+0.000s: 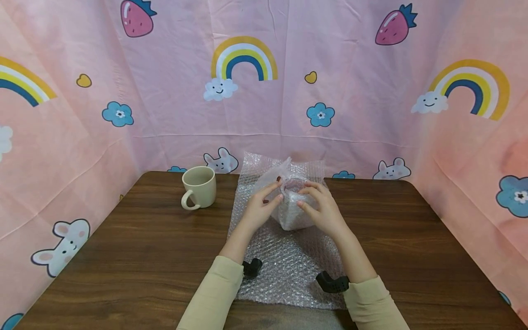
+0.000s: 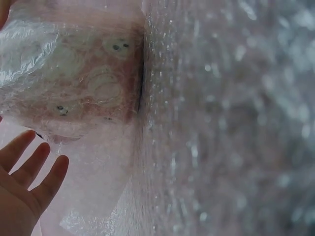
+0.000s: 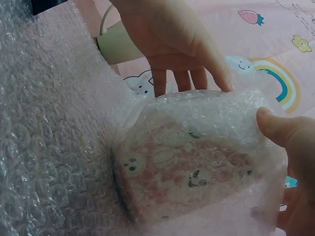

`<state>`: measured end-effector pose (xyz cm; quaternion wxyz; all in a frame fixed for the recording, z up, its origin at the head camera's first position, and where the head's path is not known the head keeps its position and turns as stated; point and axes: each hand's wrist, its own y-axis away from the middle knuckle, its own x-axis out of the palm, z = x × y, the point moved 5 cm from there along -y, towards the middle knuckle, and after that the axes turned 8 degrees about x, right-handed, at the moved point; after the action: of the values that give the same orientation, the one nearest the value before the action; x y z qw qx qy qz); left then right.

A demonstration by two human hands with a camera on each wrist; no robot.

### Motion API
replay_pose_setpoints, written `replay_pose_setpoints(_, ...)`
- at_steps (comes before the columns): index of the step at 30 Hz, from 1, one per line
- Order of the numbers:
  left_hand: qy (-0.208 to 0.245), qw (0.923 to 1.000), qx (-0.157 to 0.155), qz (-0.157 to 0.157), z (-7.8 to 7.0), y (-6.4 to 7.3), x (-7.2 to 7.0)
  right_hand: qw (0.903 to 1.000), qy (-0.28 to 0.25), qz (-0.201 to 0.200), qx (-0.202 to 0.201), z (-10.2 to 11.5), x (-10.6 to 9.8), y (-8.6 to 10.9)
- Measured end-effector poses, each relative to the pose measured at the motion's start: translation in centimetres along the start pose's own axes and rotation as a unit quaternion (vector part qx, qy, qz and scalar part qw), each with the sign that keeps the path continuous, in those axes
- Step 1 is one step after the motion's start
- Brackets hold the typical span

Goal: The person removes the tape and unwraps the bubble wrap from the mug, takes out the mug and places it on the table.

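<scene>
A bundle of clear bubble wrap (image 1: 293, 213) stands on a flat bubble wrap sheet (image 1: 288, 270). Through its layers shows a pink item with pale cartoon faces (image 3: 197, 177); its kind is blurred by the wrap. In the head view my left hand (image 1: 257, 208) is at the bundle's upper left, thumb and index finger touching the wrap. Three straight, spread fingers (image 2: 51, 179) show in the left wrist view. My right hand (image 1: 326, 211) holds the wrap's upper right edge, thumb in front and fingers bent over the top. A loose flap rises behind the left hand.
A cream mug (image 1: 200, 188) stands upright at the back left of the brown wooden table (image 1: 136, 256), handle facing the front left. Black wrist cameras (image 1: 332, 282) hang under both forearms. A pink patterned cloth (image 1: 264, 110) encloses the back and sides.
</scene>
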<state>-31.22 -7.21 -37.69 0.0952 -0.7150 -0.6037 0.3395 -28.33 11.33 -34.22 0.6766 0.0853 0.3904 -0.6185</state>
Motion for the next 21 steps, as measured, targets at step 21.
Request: replay_pose_setpoints(21, -0.031, 0.9971, -0.056, 0.041, -0.9, 0.0, 0.9, 0.998, -0.053, 0.036, -0.006, 0.0, -1.2, 0.3)
